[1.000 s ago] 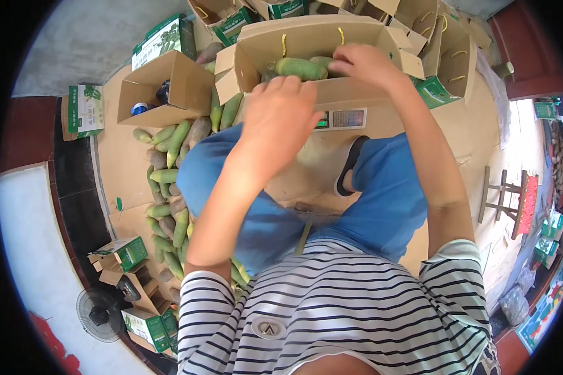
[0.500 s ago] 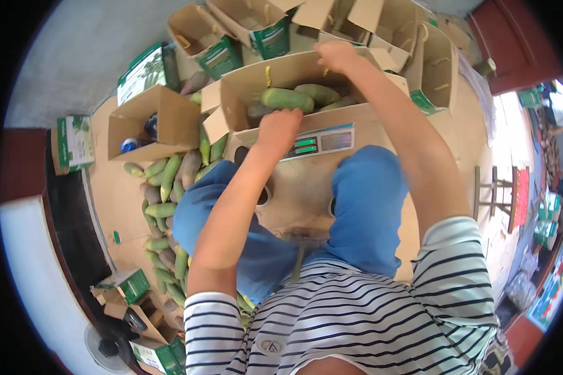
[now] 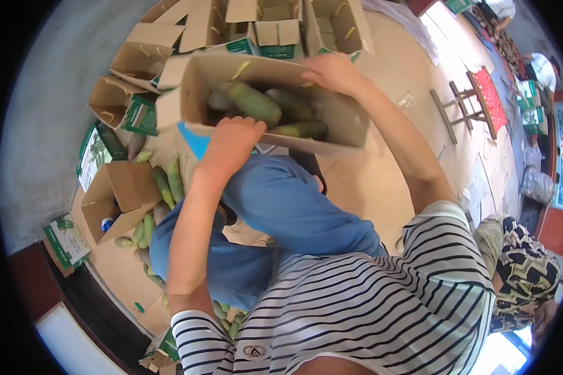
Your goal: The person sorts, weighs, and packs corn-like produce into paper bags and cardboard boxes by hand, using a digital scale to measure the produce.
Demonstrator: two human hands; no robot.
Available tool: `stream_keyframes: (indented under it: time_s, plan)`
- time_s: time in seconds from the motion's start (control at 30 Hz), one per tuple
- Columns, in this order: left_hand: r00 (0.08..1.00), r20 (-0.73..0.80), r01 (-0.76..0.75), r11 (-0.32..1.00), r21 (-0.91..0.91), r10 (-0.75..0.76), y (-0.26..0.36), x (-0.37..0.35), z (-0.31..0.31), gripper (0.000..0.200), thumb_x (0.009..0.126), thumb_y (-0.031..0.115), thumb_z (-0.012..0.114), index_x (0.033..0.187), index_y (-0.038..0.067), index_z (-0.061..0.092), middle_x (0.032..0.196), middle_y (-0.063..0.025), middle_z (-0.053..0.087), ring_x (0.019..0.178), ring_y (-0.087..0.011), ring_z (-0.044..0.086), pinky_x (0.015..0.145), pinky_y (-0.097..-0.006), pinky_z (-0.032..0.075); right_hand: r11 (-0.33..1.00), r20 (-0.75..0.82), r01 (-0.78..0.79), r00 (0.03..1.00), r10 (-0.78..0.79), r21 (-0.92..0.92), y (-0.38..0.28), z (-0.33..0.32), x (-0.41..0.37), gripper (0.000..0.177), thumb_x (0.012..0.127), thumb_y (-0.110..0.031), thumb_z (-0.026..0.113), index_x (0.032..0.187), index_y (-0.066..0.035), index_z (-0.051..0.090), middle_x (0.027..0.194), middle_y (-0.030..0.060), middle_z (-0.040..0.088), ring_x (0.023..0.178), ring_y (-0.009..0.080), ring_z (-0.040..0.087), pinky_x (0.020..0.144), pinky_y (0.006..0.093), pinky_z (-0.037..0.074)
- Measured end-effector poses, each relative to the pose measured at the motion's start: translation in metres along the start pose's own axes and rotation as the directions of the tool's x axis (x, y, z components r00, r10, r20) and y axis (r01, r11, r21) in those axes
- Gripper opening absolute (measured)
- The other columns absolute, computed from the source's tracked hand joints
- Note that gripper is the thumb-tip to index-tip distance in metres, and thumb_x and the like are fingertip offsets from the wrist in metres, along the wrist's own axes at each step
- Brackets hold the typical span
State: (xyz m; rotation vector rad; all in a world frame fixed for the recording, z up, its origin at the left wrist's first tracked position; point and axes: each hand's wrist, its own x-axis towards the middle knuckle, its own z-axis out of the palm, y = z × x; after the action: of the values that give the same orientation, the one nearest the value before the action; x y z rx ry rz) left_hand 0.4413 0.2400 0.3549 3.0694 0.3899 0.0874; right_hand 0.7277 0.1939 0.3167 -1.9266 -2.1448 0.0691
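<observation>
An open cardboard box (image 3: 347,125) holding several long green radishes (image 3: 253,105) is tilted in front of me, slightly blurred by motion. The fingers of my left hand (image 3: 231,147) are wrapped over its near rim. At the far rim my right hand (image 3: 334,72) grips the box beside a yellow cord handle. Another yellow cord handle (image 3: 240,70) rises from the far wall, left of that hand. A bright blue corner (image 3: 194,141) shows under the box's left end. My knees are bent just below the box.
Several open cardboard boxes (image 3: 281,32) line the far side. At left, a smaller box (image 3: 106,203) stands by a pile of green radishes (image 3: 145,231) on the floor. A stool with a red seat (image 3: 489,103) is at right. Other people (image 3: 524,262) are at the right edge.
Between my hands the box has come up and tilted, covering the scale's green display. My body and view have turned right, bringing the stool and people further into sight.
</observation>
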Motion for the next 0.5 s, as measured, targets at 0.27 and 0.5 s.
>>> stream_keyframes:
  time_s: [0.27, 0.5]
  plan:
    - [0.862, -0.026, -0.506, 0.862, -0.008, 0.506, 0.155, 0.149, 0.044, 0.004, 0.073, 0.013, 0.054, 0.072, 0.014, 0.058, 0.066, 0.0001, 0.055, 0.073, -0.0181, 0.057, 0.069, -0.0316, 0.039, 0.688, -0.082, -0.697, 0.688, 0.721, 0.202, 0.053, -0.040, -0.308, 0.027, 0.086, -0.029, 0.059, 0.092, -0.003, 0.064, 0.078, 0.0198, 0.062, 0.070, 0.0343, 0.058, 0.063, 0.0392, 0.045]
    - [0.814, -0.437, -0.507, 0.835, -0.214, 0.382, 0.220, 0.174, -0.015, 0.001, 0.072, 0.010, 0.055, 0.072, 0.009, 0.055, 0.079, -0.0046, 0.056, 0.081, -0.0192, 0.055, 0.076, -0.0350, 0.043, 0.233, -0.290, -0.932, 0.150, 0.945, 0.278, 0.045, 0.050, -0.532, 0.033, 0.086, -0.032, 0.059, 0.082, 0.002, 0.059, 0.062, 0.0171, 0.057, 0.055, 0.0275, 0.053, 0.056, 0.0392, 0.041]
